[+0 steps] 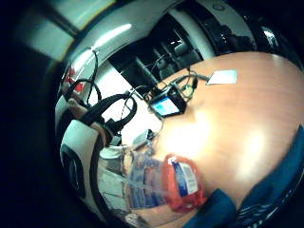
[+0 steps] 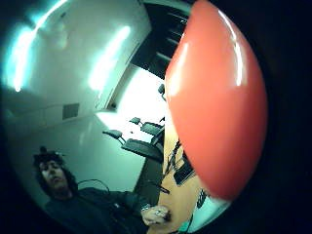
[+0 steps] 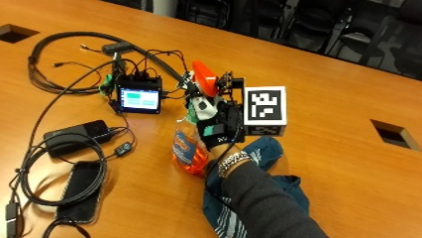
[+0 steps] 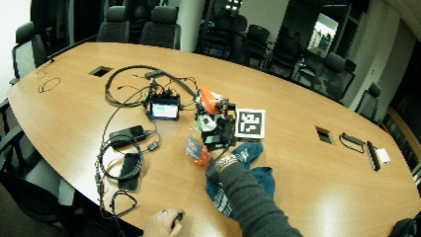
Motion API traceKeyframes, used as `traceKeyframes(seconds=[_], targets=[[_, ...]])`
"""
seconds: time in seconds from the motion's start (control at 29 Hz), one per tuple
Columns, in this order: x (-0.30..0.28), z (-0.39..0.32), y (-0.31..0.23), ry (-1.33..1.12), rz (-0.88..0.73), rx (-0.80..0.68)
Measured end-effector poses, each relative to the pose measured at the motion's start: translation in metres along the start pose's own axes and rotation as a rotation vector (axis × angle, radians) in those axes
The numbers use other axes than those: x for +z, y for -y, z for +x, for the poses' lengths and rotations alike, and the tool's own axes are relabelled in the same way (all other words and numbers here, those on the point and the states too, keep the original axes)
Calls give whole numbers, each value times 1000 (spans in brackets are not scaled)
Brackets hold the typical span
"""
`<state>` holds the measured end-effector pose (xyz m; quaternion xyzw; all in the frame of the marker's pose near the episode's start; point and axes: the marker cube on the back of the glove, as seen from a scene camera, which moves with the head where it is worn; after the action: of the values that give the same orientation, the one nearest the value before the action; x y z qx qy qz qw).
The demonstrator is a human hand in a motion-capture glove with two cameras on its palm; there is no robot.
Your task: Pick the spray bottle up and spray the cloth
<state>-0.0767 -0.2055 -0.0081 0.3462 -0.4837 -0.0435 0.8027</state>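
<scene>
Gripping the spray bottle (image 3: 188,148) upright, the hand (image 3: 214,121) hides its unreadable label.

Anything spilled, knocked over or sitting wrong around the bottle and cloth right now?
No spill shows. The spray bottle leans in the gloved right hand, orange head up, its base close to the table. The blue cloth lies crumpled, partly under the forearm. Cables sprawl near the small screen, clear of the cloth.
</scene>
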Motion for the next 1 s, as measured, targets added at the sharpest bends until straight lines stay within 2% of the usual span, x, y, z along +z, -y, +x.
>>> traceKeyframes(seconds=[0.14,0.31,0.55,0.79,1.0], targets=[[20,-1,10,-7,-139,87],[32,-5,26,-149,-244,106],[26,-18,20,-444,-368,15],[-10,-42,-12,-699,-511,-60],[-63,-60,-50,-869,-586,-56]])
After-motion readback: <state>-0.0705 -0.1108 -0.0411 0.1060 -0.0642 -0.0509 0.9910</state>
